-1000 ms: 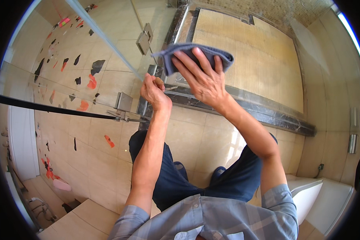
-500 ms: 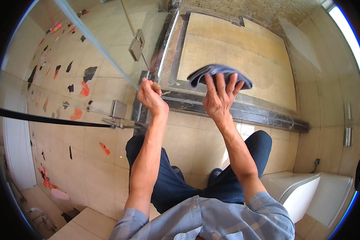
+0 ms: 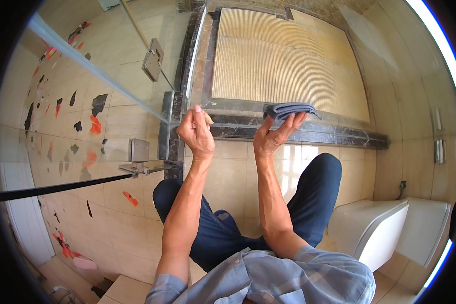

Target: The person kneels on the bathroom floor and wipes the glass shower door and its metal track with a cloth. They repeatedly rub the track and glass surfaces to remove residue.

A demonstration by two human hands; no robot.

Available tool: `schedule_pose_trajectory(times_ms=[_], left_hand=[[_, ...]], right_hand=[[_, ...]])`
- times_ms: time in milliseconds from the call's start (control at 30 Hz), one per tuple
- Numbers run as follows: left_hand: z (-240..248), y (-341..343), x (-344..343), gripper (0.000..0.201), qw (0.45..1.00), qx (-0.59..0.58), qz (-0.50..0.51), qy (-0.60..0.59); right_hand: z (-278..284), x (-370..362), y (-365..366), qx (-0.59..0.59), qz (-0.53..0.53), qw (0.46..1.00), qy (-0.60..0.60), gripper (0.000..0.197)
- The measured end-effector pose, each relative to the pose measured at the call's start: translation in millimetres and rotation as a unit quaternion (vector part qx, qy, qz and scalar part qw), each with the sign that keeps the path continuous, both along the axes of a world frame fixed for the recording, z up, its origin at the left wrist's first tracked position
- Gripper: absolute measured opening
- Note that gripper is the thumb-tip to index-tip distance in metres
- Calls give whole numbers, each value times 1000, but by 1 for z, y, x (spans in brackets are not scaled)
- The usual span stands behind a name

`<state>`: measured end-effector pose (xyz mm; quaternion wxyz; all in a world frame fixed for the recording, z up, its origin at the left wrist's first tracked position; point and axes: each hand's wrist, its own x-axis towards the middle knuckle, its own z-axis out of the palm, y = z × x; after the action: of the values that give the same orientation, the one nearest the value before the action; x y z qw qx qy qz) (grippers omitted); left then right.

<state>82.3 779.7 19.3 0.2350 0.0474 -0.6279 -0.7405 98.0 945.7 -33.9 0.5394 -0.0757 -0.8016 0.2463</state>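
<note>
My right hand (image 3: 274,138) grips a folded blue-grey cloth (image 3: 294,108) from its near side, fingers spread along its lower edge. The cloth appears over the dark marble curb (image 3: 334,138) of a shower; whether it touches the stone I cannot tell. My left hand (image 3: 196,134) is closed near the curb's left part, beside the glass. A small tan end of something (image 3: 208,119) pokes out between thumb and fingers; the rest is hidden in the fist.
Beyond the curb lies a ribbed tan shower floor (image 3: 283,55). Glass panels with metal hinges (image 3: 153,60) stand at the left, a black-edged door (image 3: 71,185) among them. Dark and orange-red patches (image 3: 95,124) dot the tiles behind. A white toilet (image 3: 372,228) stands at right.
My right hand has come nearer with the cloth, which now shows its folded edge. My left hand has turned, with its thumb uppermost. The whole view has shifted slightly.
</note>
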Motion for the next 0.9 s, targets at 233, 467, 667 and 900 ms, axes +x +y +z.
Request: schedule_pose_trajectory(times_ms=[233, 467, 667, 900], left_hand=[[-2, -10, 3, 45, 999, -1, -18, -28], [0, -8, 1, 45, 996, 12, -55, -63], [-5, -5, 1, 45, 995, 10, -72, -67], [-3, 1, 0, 46, 993, 35, -79, -78]], right_hand=[[-14, -6, -24, -324, -34, 945, 19, 62], [-43, -14, -33, -472, -30, 880, 53, 64], [-97, -15, -46, -595, 28, 801, 54, 18], [-103, -28, -117, -866, 135, 479, -45, 22]])
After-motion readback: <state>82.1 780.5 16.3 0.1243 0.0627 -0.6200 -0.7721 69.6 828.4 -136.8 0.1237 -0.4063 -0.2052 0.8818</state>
